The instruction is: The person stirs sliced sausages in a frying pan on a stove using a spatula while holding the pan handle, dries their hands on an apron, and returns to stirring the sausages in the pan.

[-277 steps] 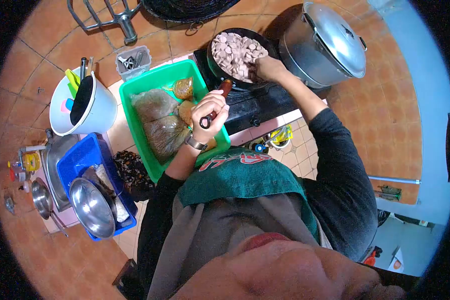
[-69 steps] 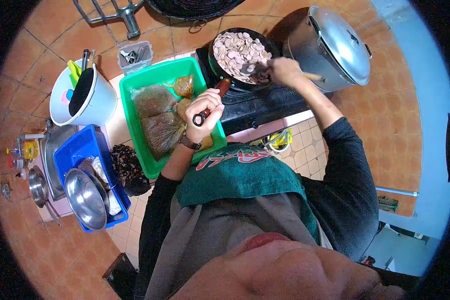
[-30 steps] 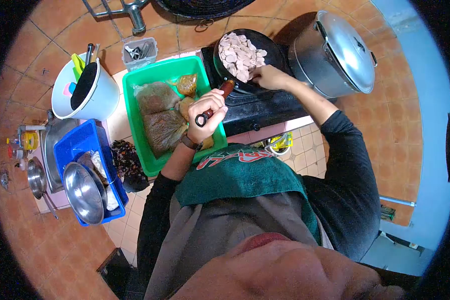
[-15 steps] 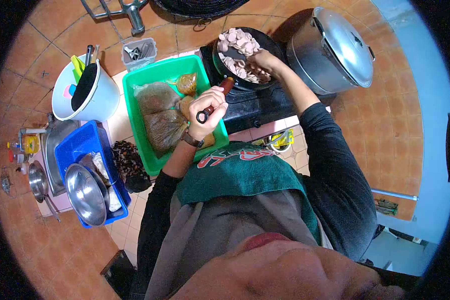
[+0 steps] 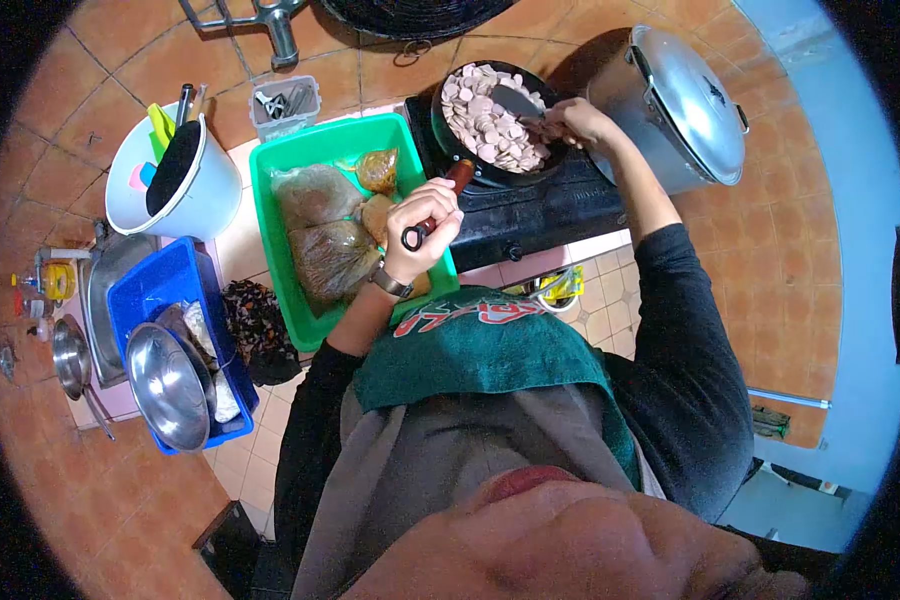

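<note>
A black frying pan (image 5: pixel 439 118) sits on the black stove (image 5: pixel 515 218), filled with many pale pink round slices (image 5: pixel 478 122) that look like sausage. My left hand (image 5: pixel 425 222) is closed around the pan's brown wooden handle (image 5: pixel 460 172). At the pan's right rim, my right hand (image 5: pixel 584 124) grips a dark spatula (image 5: pixel 515 100). The spatula's blade lies over the slices; its handle is mostly hidden by my fingers.
Left of the stove is a green tub (image 5: pixel 270 240) with several filled plastic bags. A large lidded metal pot (image 5: pixel 660 120) stands close on the right. Farther left are a white bucket (image 5: pixel 215 190) and a blue basket (image 5: pixel 120 290) with a metal bowl (image 5: pixel 165 385).
My right hand has moved from over the pan out to its right rim, and the spatula blade now shows. The slices now spread over the pan's middle. My left hand keeps the handle.
</note>
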`<action>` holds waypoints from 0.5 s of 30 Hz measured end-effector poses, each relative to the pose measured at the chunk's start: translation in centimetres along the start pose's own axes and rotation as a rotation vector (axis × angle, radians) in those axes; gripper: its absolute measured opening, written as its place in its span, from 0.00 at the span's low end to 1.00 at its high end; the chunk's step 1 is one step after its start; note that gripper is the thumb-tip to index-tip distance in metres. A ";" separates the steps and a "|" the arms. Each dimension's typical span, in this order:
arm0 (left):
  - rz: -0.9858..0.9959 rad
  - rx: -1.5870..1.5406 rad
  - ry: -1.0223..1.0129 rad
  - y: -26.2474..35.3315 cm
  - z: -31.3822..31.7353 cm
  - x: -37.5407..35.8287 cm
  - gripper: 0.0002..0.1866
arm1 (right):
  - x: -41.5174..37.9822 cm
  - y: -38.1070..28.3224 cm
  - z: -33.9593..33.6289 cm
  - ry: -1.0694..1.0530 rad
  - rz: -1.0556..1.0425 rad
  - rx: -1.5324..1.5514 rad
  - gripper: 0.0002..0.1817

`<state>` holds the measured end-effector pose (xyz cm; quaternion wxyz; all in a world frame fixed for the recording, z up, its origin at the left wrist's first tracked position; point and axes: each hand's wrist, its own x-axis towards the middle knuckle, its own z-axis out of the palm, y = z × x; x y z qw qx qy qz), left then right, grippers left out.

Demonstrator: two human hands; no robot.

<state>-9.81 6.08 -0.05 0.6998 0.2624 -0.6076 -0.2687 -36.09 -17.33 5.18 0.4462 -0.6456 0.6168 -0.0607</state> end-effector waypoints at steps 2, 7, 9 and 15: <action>0.008 0.010 -0.004 0.0 0.2 -0.1 0.14 | 0.9 0.0 -0.2 0.098 -0.074 -0.093 0.14; 0.008 0.017 -0.002 -0.1 0.4 -0.3 0.14 | 3.3 0.8 3.2 0.382 -0.173 -0.742 0.16; 0.011 0.018 -0.005 -0.2 0.3 -0.3 0.14 | 1.3 0.0 5.1 0.339 -0.201 -0.760 0.17; 0.027 0.012 0.006 -0.1 0.5 0.0 0.13 | -2.6 0.2 5.7 0.130 -0.281 -0.802 0.24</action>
